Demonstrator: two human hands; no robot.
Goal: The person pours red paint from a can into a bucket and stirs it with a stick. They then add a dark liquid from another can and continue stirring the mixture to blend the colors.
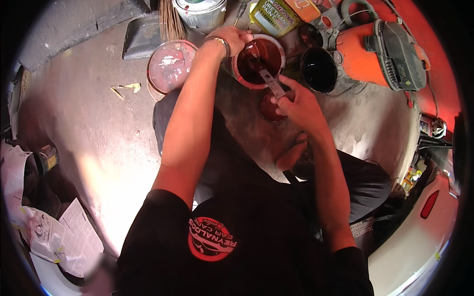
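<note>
An open can (283, 55) of dark red paint stands in front of me at the top of the head view. My left hand (234, 40) is closed at the can's upper left rim, its fingertips partly hidden. A flat grey stirring stick (272, 83) slants down into the paint, its lower end covered by the red liquid. My right hand (297, 102) holds the stick's upper end between thumb and fingers, above the can's near right rim. Just below, partly behind that hand, a small round container (269, 107) with dark red contents sits on the floor.
A pinkish paint-stained lid (173, 66), a black dustpan (136, 39), broom bristles (170, 22) and a metal can (205, 17) are left of the paint. Rightward are a yellow tin (274, 18), a black pail (316, 71) and an orange machine (363, 56). A white bumper (419, 234) stands lower right.
</note>
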